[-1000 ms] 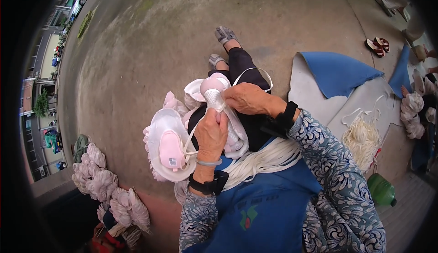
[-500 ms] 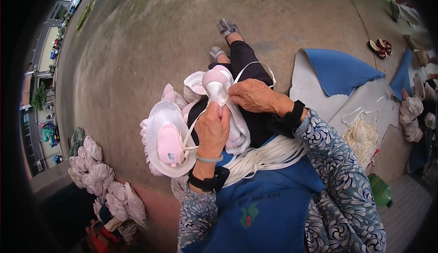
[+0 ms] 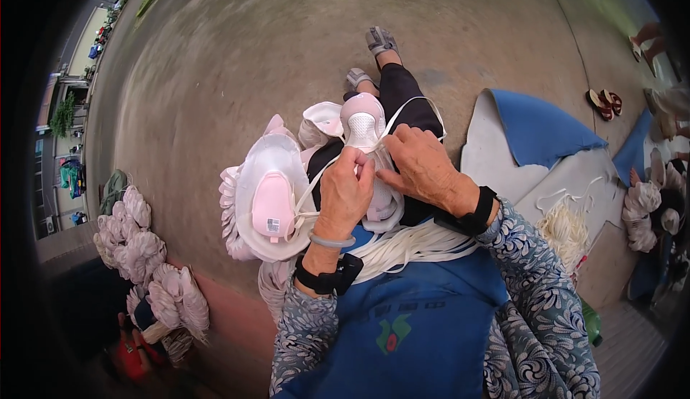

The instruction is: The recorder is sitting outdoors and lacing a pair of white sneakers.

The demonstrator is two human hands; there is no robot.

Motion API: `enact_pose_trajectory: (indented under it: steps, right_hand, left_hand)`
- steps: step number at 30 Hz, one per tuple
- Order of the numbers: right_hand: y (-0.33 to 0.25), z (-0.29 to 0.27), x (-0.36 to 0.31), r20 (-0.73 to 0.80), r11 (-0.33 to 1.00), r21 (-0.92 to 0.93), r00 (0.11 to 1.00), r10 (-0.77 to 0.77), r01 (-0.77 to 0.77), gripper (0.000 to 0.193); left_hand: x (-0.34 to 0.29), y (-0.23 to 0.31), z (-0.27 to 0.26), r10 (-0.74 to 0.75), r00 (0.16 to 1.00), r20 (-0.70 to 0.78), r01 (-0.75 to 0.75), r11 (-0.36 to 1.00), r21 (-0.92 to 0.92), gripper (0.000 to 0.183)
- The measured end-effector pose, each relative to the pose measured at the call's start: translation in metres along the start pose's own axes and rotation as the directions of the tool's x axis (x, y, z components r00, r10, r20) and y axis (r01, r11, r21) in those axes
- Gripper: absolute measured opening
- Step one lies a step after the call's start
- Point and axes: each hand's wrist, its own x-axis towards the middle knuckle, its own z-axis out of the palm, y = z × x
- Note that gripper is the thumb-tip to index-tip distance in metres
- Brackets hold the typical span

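Note:
A pink and white shoe upper (image 3: 363, 120) lies across my lap, its rounded toe pointing away from me. My left hand (image 3: 343, 192) is closed in a pinch at the upper's lacing edge. My right hand (image 3: 429, 172) is closed beside it, fingertips at the same opening, with a cream shoelace (image 3: 433, 101) looping up from near the fingers over my dark trouser leg. Exactly what sits between the fingertips is partly hidden. Left of my left hand, a stack of pink and white uppers (image 3: 272, 201) shows a pink tongue. More cream laces (image 3: 413, 250) lie over my blue apron.
Bundles of pale uppers (image 3: 129, 241) are on the left. On the right lie a blue and grey sheet (image 3: 539, 126), a heap of cream laces (image 3: 564, 226), a pair of sandals (image 3: 604, 103) and a green bottle (image 3: 591, 323). Other people's legs show at the far right.
My right hand has turned and spread lower, its thumb now nearer my left hand. My left hand's fingers have curled at the upper. The view has shifted slightly.

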Motion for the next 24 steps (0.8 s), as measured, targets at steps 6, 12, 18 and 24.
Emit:
enact_pose_trajectory:
  steps: [6,12,18,24]
  right_hand:
    - [-0.019,0.021,-0.002,-0.041,0.967,-0.224,0.993,0.111,-0.117,0.025]
    - [-0.011,0.035,-0.001,-0.013,0.978,-0.156,0.99,0.142,-0.142,0.016]
    - [0.002,0.032,-0.008,-0.056,0.996,0.081,0.998,-0.021,0.025,0.015]
    - [0.0,0.03,-0.013,-0.098,0.982,0.187,0.995,0.02,-0.002,0.012]
  left_hand:
    - [0.0,-0.004,-0.003,-0.036,0.999,0.027,0.037,0.997,-0.069,0.012]
    - [-0.002,-0.008,0.005,0.063,0.997,-0.033,-0.063,0.998,0.014,0.009]
    - [-0.007,-0.009,0.01,0.12,0.991,-0.067,-0.114,0.99,0.082,0.012]
    - [-0.007,-0.005,0.011,0.14,0.988,-0.071,-0.134,0.988,0.083,0.013]
